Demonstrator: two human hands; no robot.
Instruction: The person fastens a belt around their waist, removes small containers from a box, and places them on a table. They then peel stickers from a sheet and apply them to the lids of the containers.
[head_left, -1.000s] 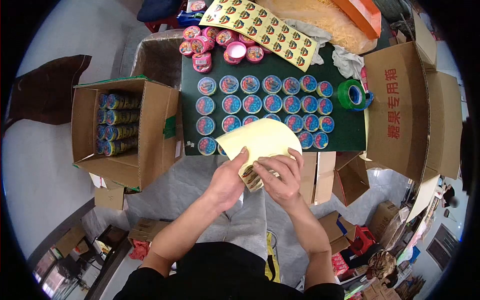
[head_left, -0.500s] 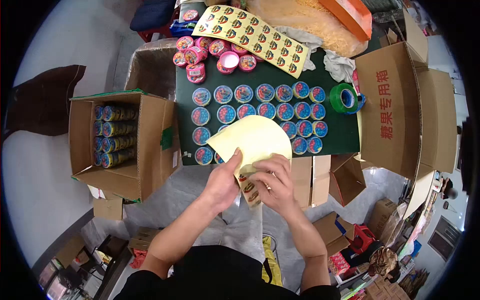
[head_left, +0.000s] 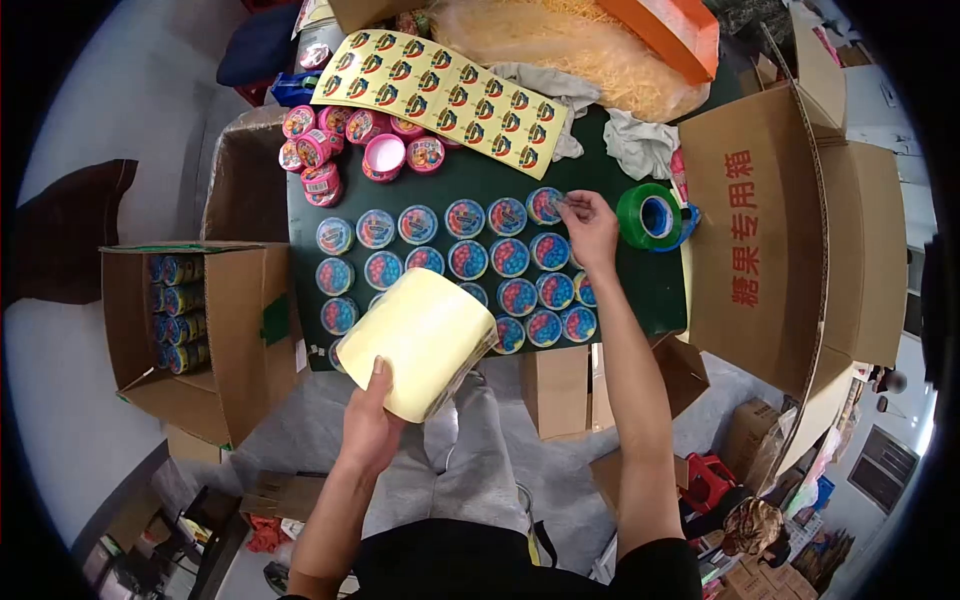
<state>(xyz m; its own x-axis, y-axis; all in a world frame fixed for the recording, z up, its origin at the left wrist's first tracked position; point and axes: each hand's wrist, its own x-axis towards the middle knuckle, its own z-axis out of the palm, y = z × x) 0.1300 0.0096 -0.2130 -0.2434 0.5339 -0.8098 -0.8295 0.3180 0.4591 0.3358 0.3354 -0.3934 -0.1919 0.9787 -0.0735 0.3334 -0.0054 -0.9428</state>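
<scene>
At the counter (head_left: 655, 285), a person's right hand (head_left: 590, 228) reaches over the rows to the far-row tub (head_left: 541, 205), its fingers (head_left: 566, 204) pinched together at the lid's edge. Whether a sticker sits between them is too small to tell. The left hand (head_left: 368, 425) stays low at the near edge, fingers clenched around the curled yellow backing (head_left: 420, 340), which bulges over the near tubs.

The step looks like setting a sticker on that lid. To do it well, centre it over the lid before it touches, lay one edge down first and smooth outward. Keep the wrist lifted so the neighbouring tubs are not nudged, and keep the backing clear of the rows.

- Blue-lidded tubs (head_left: 468, 259) in four rows - about twenty-one show, with more likely hidden under the backing and the wrist.
- Pink tubs (head_left: 385, 157) heaped at the far left corner - about nine.
- One full sticker sheet (head_left: 445, 98), printed three rows deep.
- One green tape roll (head_left: 648, 215), just beside the right hand.
- One open box (head_left: 235, 330) on the left, packed with stacked tubs.
- One big box (head_left: 790, 230) on the right.
</scene>
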